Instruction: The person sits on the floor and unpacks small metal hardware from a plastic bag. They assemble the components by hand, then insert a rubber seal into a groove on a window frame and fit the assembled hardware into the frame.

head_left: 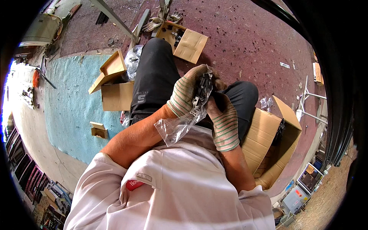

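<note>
Above my lap, a clear plastic bag (174,129) of small black and silver parts (202,92) lies between my two hands. My left hand (186,89), in a striped knit work glove, is closed round the bag's upper left side. On the other side, my right hand (224,119), gloved the same way, has its fingers closed on the bag's right edge. The loose end of the bag trails down toward my left forearm. Glare on the plastic and my fingers hide part of the contents, so their exact kind cannot be told.
An open cardboard box (264,140) stands by my right leg. Another open box (117,96) sits at my left on a blue-green mat (73,111), near a tiny carton (99,131). Ahead, a box (191,45) holds black parts, with spare gloves (153,24) beside it.
</note>
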The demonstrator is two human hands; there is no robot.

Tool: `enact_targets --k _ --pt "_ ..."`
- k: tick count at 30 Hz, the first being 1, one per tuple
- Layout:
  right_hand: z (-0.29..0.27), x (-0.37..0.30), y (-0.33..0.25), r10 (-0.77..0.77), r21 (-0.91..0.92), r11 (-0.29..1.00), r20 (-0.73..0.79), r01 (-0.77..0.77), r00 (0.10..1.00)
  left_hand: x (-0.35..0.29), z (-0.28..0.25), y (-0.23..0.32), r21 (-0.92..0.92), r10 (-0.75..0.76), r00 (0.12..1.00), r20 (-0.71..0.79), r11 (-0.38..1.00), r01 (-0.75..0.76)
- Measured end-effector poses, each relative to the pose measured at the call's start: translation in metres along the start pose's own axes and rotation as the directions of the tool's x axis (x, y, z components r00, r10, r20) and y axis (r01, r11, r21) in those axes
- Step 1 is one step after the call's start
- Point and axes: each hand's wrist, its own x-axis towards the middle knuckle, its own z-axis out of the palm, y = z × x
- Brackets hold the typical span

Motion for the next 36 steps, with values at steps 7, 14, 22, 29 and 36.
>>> enact_targets --k 7,14,22,29,36 --pt "0.002 -0.003 0.000 0.013 0.084 0.996 -0.017 -0.011 1.000 -0.001 -0.003 -0.002 0.027 -0.029 0.999 -0.014 0.999 0.030" --pt "0.001 -0.003 0.000 -0.010 0.095 0.995 0.012 0.009 1.000 0.002 -0.007 -0.004 0.103 -0.009 0.999 -0.048 0.995 0.014" --pt "-0.008 0.000 0.005 -0.050 -0.001 0.999 0.068 0.050 0.996 -0.002 -0.006 -0.005 0.122 -0.013 0.998 -0.069 0.992 0.021" --pt "-0.007 0.002 0.002 -0.001 0.130 0.991 0.085 -0.010 0.996 -0.005 0.001 -0.006 0.155 -0.010 0.996 -0.089 0.988 0.024" --pt "-0.015 0.003 0.006 0.081 0.216 0.972 0.087 -0.098 0.993 -0.005 -0.002 -0.009 0.123 -0.035 0.998 -0.048 0.992 0.041"
